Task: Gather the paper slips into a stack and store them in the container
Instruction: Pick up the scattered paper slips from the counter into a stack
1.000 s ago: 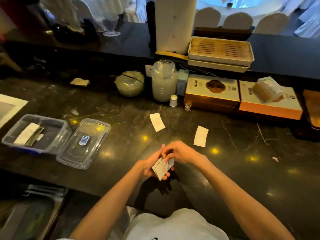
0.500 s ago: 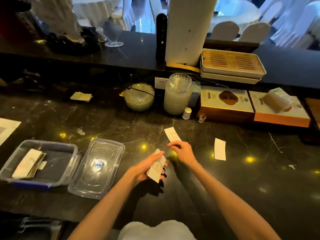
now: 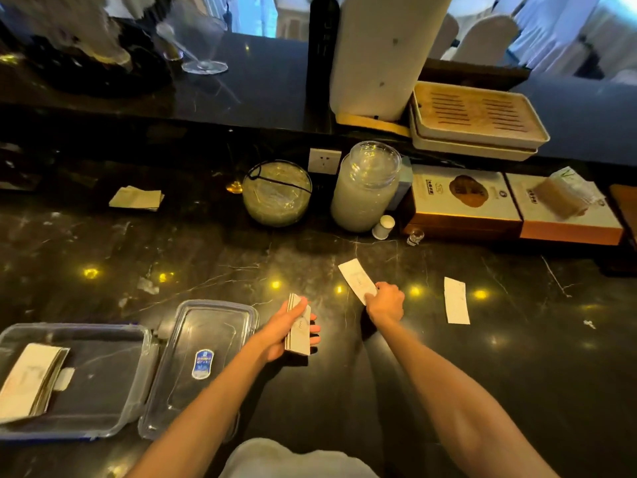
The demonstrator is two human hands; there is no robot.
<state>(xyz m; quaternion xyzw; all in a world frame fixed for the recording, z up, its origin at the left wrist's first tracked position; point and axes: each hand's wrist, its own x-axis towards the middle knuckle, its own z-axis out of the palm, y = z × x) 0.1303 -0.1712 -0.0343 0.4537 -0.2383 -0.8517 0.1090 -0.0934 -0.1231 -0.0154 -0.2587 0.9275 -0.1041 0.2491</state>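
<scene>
The right hand (image 3: 385,300) pinches the near end of a thin, floppy slip (image 3: 356,279), while the left hand (image 3: 287,327) clasps the stack (image 3: 299,331).

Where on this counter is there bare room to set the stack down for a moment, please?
The dark counter right of the right hand, nearer than the loose slip, is bare. Another free patch lies between the folded paper and the open container. It is crowded along the back: bowl, jar and boxes.
</scene>
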